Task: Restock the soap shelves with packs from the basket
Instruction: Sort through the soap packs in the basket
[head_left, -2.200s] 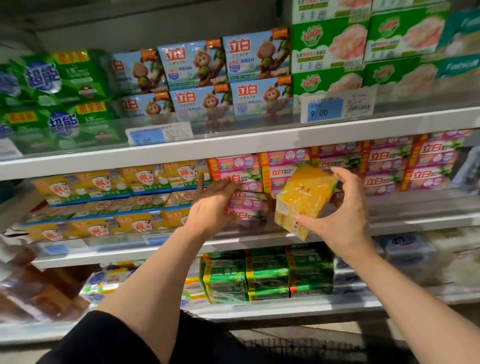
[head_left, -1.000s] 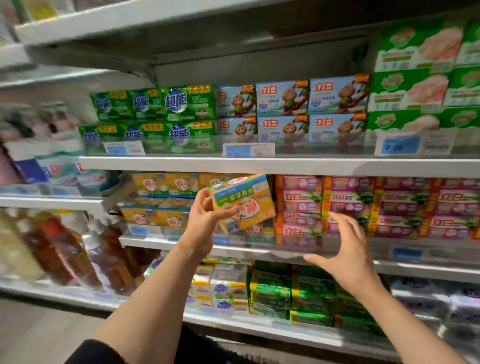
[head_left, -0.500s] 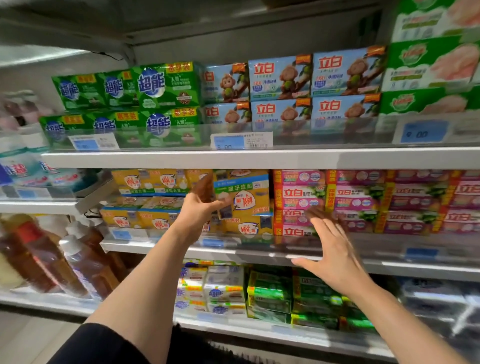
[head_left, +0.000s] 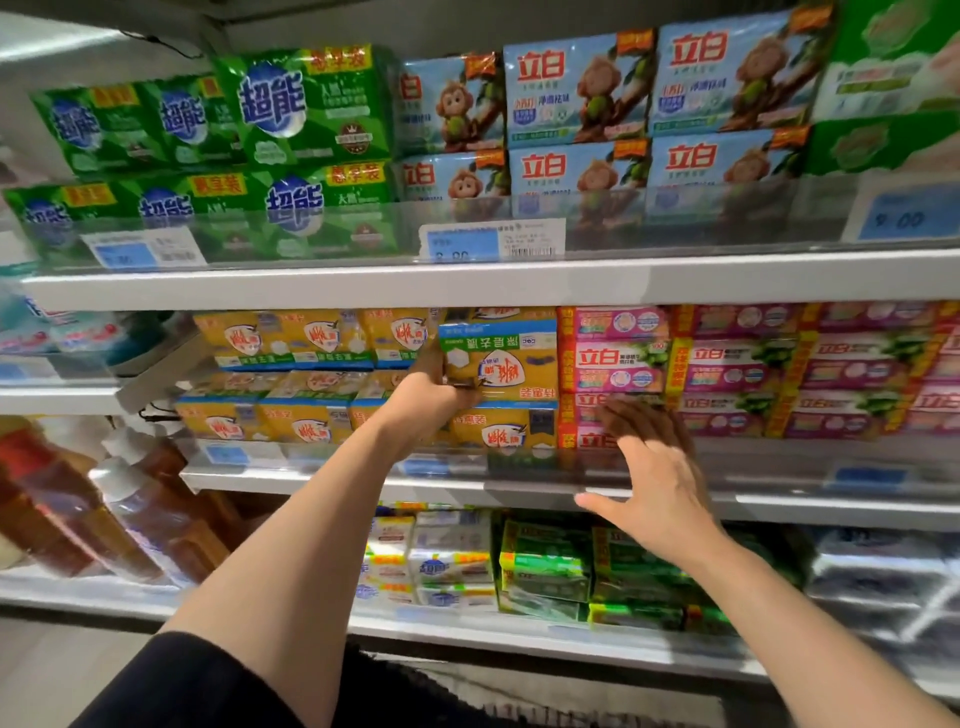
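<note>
The yellow soap pack (head_left: 498, 364) carries a blue-and-green band and a red-and-white emblem. Right of it, the pink packs (head_left: 613, 358) show red lettering. Above it stand pale blue monkey-printed packs (head_left: 576, 88) and green packs (head_left: 311, 104) with blue-white logos, perhaps gold-labelled.

Yellow soap pack (head_left: 501, 364): glossy plastic wrap. Shelf edge (head_left: 363, 283): smooth matt white metal. Bottles (head_left: 145, 514): clear plastic.
</note>
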